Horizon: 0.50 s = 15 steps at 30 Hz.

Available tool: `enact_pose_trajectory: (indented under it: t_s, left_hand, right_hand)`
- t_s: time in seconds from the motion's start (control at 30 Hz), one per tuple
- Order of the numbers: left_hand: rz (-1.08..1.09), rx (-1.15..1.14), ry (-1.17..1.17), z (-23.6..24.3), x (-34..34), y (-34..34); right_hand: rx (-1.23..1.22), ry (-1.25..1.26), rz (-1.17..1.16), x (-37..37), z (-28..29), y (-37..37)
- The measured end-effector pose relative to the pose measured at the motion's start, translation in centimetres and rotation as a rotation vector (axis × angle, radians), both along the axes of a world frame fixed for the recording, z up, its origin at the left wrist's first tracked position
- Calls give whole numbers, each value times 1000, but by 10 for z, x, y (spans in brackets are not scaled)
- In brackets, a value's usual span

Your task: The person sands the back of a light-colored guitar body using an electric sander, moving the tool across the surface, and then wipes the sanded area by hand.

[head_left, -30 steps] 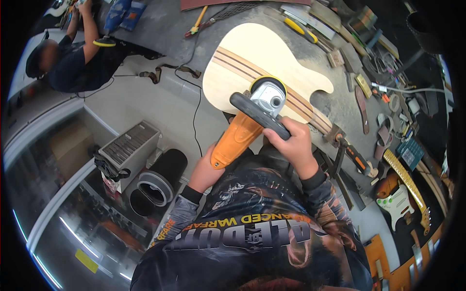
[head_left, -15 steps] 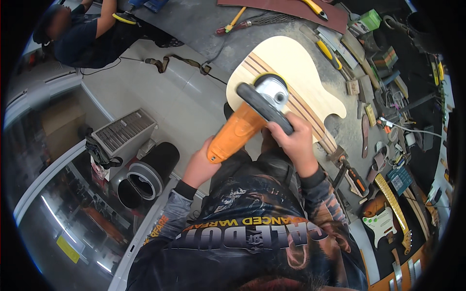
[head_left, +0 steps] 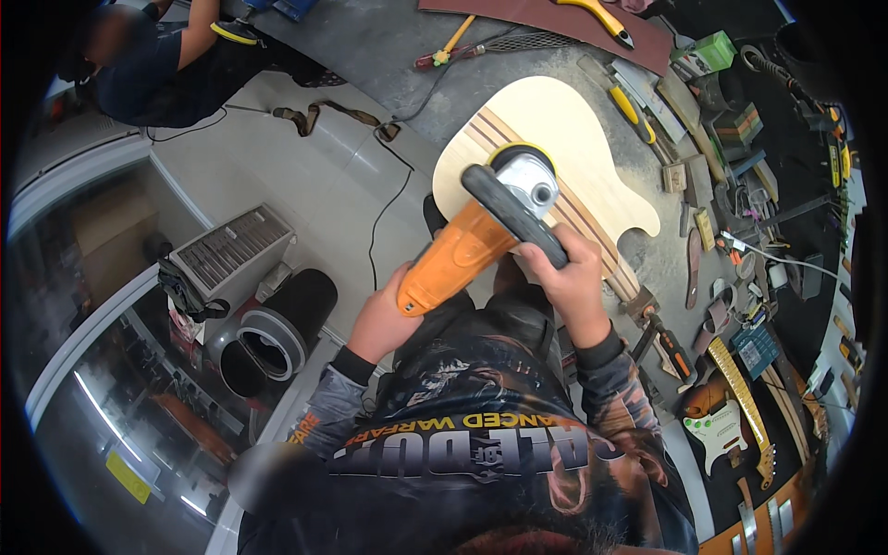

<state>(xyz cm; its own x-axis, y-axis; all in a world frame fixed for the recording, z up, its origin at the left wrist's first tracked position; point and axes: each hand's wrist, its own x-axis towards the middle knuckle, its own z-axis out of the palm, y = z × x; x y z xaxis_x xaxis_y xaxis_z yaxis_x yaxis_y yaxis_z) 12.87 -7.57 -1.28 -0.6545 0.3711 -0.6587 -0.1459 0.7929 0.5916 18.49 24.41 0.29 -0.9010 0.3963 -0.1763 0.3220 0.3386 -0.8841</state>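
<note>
- Since it carries everything laid about the guitar body, workbench (head_left: pixel 388 46), grey, dusty around the wood; loose tools sit beyond and to the right of the body, presumably kept off its face and within reach.
- Guitar body (head_left: pixel 569 120), on the workbench, its near side apparently past the edge, perhaps for access. Pale, smooth-looking, unpainted wood; brown stripes along the middle; rounded outline with one cutaway at the right; no hardware visible.
- Power tool (head_left: pixel 453 259), orange housing, grey metal head, slanting up from the near side of the guitar body to its stripes; held at both ends, likely to share weight and keep the head steady.
- Clamp (head_left: pixel 673 351), black and orange handle, at the end of the striped strip running out of the guitar body; placed there, it seems, to stop shifting while leaving the broad face free.
- Right hand (head_left: pixel 578 277), near side of the guitar body, closed around one end of the black side handle (head_left: pixel 518 213), probably for leverage.
- Left hand (head_left: pixel 381 319), lower left of the guitar body, wrapped about the housing's rear; fingertips hidden beneath.
- Disc pad (head_left: pixel 529 148), dark, yellow-rimmed, over the guitar body's stripes; whether it touches the wood cannot be told.
</note>
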Motion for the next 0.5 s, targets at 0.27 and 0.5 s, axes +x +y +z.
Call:
enact_pose_trajectory:
  t_s: [0.27, 0.5]
  left_hand:
    - [21, 8, 11, -5, -7, -11]
    - [-51, -5, -2, 0, 0, -11]
  right_hand:
    - [98, 8, 76, -16, -2, -7]
    - [28, -27, 27, 10, 5, -8]
